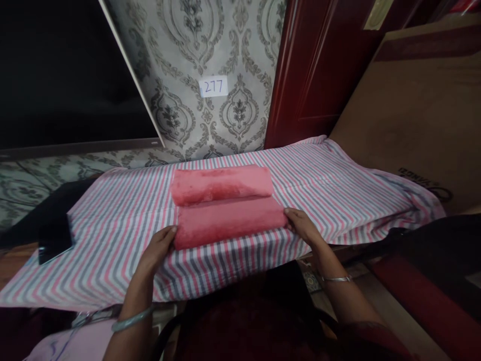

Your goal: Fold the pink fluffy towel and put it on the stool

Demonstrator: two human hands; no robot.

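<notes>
A plush pinkish-red cloth, perhaps a towel (229, 220), lies near the table's front edge with its far part (221, 185) rolled or folded into a thick band. My left hand (160, 245) pinches its near left corner between thumb and fingers. At the near right corner, my right hand (300, 223) grips the cloth the same way. Both hands rest close to the striped cover, and the fingers under the edge are partly hidden.
A pink, grey and white striped cloth (124, 240) covers the table. A dark tablet or phone (55, 240) lies at the left. Behind stand a black screen (67, 75) and a patterned wall with a paper label (213, 86). A large cardboard box (417, 110) stands at the right.
</notes>
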